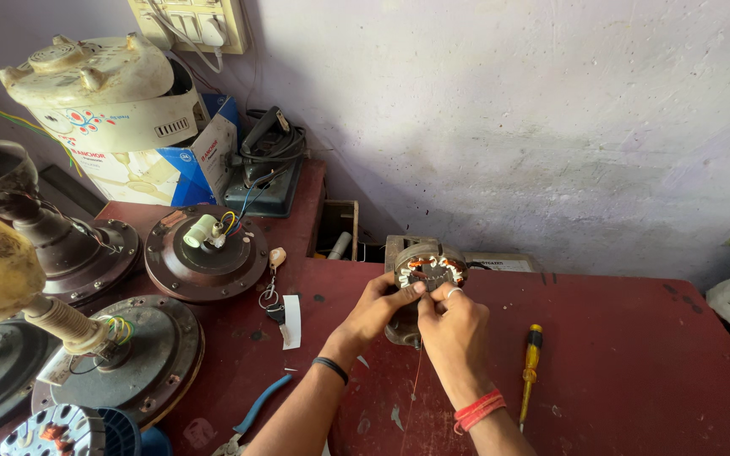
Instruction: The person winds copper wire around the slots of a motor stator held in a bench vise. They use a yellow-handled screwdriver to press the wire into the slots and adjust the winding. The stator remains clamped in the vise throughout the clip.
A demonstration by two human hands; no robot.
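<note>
Stator (429,268) sits centre frame on the red table (635,355), tilted up against the wall side. Your left hand (375,308) has fingers closed on its lower-left rim, holding it steady. Your right hand (454,325) is pinched at the front winding edge; can't tell what's between the fingers. Both hands are equally near, the stator just above them. Screwdriver (531,365) lies right of your right wrist, untouched.

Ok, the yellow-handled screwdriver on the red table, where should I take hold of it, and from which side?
Probably by the yellow handle, the thick end lying farthest from you, with the shaft pointing back toward you. Come from above with the right hand, which is nearest; the screwdriver lies flat on the table with open space around it.
</note>
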